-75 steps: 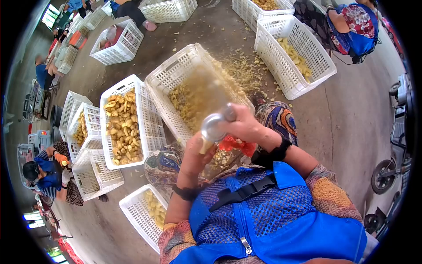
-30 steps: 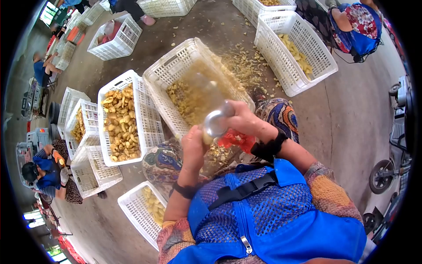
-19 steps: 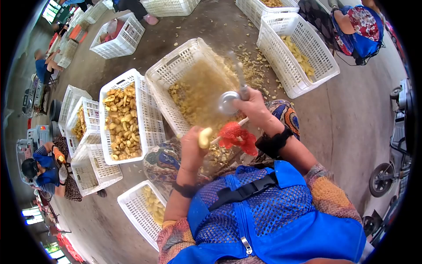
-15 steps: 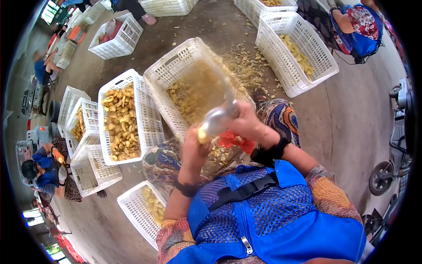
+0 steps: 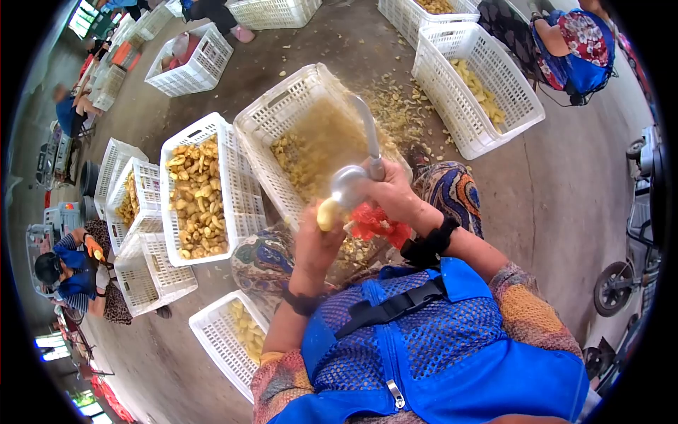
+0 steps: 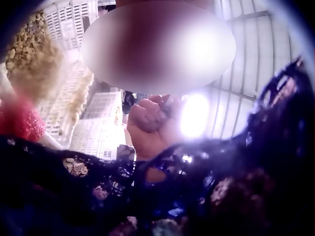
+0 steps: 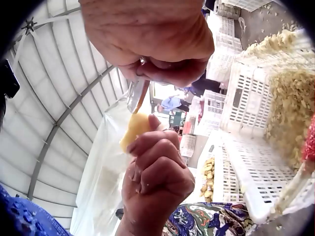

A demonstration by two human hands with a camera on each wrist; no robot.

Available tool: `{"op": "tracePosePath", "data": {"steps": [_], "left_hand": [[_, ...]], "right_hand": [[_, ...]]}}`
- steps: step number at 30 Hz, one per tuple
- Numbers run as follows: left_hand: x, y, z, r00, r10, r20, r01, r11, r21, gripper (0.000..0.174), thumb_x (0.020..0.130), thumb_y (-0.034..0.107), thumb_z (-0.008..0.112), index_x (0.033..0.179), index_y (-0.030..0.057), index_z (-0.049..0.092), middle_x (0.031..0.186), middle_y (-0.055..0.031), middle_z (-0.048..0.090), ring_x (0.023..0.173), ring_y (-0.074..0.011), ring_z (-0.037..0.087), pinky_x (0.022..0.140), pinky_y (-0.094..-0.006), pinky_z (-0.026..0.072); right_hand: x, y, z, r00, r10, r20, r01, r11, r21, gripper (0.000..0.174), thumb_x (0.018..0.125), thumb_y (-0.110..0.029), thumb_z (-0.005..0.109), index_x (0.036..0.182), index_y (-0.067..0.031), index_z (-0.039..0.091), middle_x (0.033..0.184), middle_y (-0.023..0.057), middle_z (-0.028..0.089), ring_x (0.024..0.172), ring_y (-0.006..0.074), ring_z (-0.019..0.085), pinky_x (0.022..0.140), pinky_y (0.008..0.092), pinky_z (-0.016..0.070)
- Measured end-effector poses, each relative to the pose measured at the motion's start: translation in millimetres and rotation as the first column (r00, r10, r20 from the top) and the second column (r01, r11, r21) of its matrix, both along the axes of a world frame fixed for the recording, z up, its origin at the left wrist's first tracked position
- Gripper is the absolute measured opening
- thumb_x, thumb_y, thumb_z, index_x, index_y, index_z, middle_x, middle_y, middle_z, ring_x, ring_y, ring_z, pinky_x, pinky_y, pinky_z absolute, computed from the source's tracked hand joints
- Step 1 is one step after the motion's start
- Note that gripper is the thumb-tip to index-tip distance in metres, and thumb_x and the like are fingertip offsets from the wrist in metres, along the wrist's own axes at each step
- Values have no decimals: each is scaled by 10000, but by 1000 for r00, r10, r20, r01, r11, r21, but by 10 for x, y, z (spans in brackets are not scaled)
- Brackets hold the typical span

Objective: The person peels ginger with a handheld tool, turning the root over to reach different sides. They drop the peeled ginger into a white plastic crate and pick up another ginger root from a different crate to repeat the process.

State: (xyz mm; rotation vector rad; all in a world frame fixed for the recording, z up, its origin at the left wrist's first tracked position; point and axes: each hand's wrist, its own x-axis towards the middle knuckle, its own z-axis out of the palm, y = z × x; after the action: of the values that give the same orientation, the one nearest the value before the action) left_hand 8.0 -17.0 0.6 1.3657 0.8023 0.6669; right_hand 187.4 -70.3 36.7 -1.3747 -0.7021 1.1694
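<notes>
In the head view my left hand point(image 5: 316, 237) grips a pale, peeled piece of ginger point(image 5: 327, 214) upright. My right hand point(image 5: 395, 194) holds a metal spoon point(image 5: 348, 185), its round bowl right at the ginger and its long curved handle pointing away from me. Seen from the right wrist, curled fingers of the left hand point(image 7: 160, 169) wrap the ginger point(image 7: 136, 129), and the spoon's edge point(image 7: 138, 96) meets its top. Below both hands, a white crate point(image 5: 272, 116) holds ginger peelings point(image 5: 296, 166). Red netting point(image 5: 378, 222) is fixed on a stick close under the right hand.
Left of the peelings stands a crate point(image 5: 169, 212) of unpeeled ginger. A smaller crate point(image 5: 212, 332) at my left side and another crate point(image 5: 519, 92) at front right hold peeled pieces. Peel scraps point(image 5: 399, 106) litter the floor. Other people point(image 5: 78, 275) sit around; a motorbike wheel point(image 5: 614, 284) is at right.
The spoon has moved repeatedly: away from the ginger to the right about 0.6 s ago, then back onto it. The left hand has stayed nearly in place, with the ginger turned in it.
</notes>
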Motion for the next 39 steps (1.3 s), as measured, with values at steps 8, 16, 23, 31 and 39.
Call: {"op": "tracePosePath", "data": {"steps": [8, 16, 23, 31, 39], "left_hand": [[0, -11, 177, 934, 78, 348, 168, 764, -623, 269, 925, 295, 502, 1095, 87, 492, 825, -53, 550, 489, -53, 373, 406, -169, 303], [-30, 1, 263, 966, -108, -237, 168, 954, 250, 344, 757, -2, 656, 1077, 17, 532, 921, -14, 576, 802, -69, 516, 722, -218, 443], [-76, -5, 298, 991, -123, -57, 125, 992, 32, 285, 833, 135, 587, 1097, 39, 538, 795, 16, 529, 612, -31, 432, 521, -176, 350], [-53, -23, 125, 943, 166, 288, 72, 744, -664, 454, 951, 436, 424, 1175, 47, 493, 874, -51, 559, 631, -81, 450, 504, -182, 356], [-13, -12, 58, 909, 222, 353, 110, 688, -717, 508, 983, 466, 336, 1224, 36, 461, 954, -82, 577, 655, -97, 469, 535, -185, 380]], "right_hand": [[14, 0, -81, 998, -66, -17, 66, 998, 16, 224, 769, -81, 658, 951, 21, 576, 778, 22, 597, 678, 72, 546, 576, 237, 456], [37, -14, -26, 988, 67, 140, -80, 992, 94, 226, 761, -96, 682, 929, 22, 586, 775, 21, 611, 720, 93, 566, 612, 251, 467], [268, -1, 27, 991, -135, 19, 133, 989, 61, 113, 797, -82, 677, 862, -22, 608, 780, 25, 649, 683, 71, 588, 573, 237, 481], [160, -34, 2, 983, -178, -43, 181, 981, 75, 213, 766, -153, 701, 887, -10, 601, 734, 30, 608, 678, 102, 587, 564, 266, 470], [-61, 27, -220, 985, -98, 139, 78, 986, 147, 227, 772, -139, 699, 886, 0, 560, 753, 29, 585, 707, 72, 528, 626, 264, 466]]}}
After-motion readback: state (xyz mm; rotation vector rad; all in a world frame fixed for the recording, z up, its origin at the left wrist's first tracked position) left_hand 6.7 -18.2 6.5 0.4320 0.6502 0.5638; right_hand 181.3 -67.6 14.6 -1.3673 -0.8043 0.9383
